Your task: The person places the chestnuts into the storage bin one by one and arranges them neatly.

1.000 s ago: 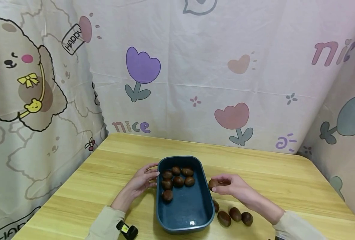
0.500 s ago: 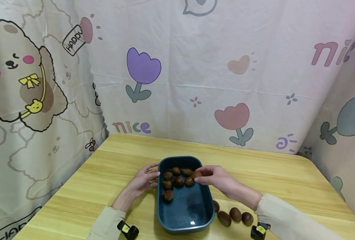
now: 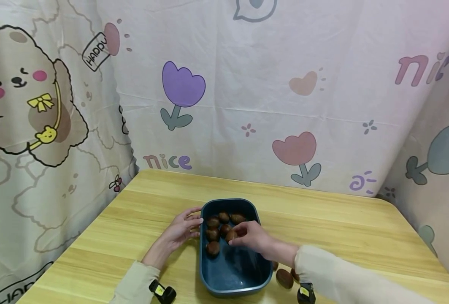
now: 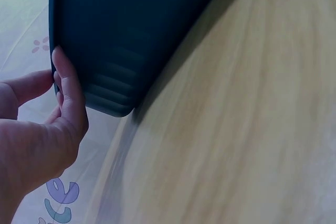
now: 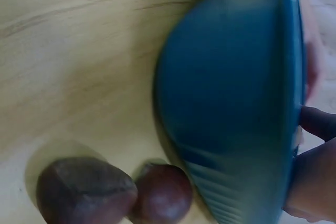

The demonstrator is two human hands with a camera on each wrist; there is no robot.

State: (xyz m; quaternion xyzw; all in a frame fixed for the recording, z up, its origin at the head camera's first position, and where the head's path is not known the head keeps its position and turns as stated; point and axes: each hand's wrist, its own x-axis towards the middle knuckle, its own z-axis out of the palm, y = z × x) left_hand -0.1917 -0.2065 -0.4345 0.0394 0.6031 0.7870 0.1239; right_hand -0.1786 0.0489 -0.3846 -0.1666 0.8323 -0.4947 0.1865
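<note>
A deep blue rectangular container (image 3: 235, 291) stands on the table in the head view, with several brown chestnuts (image 3: 212, 249) toward its far and left parts. My right hand (image 3: 254, 239) reaches inside over the right rim, thumb and fingers pinching a chestnut (image 3: 231, 236) close beside the others. Along the left outer wall, my left hand (image 3: 180, 230) touches the container with extended fingers. The left wrist view shows that hand's fingers (image 4: 68, 82) against the wall near the rim. The right wrist view has the wall hiding the pinched chestnut.
Several loose chestnuts (image 3: 284, 278) lie on the wooden table (image 3: 163, 185) just right of the container, partly covered by the right sleeve (image 3: 334, 268). Two loose chestnuts (image 5: 163, 195) show close by the wall in the right wrist view. A printed curtain (image 3: 224, 126) hangs behind the table.
My right hand has carried the chestnut from outside the right rim leftward, over the rim and into the container among the others. The left hand has stayed at the left wall.
</note>
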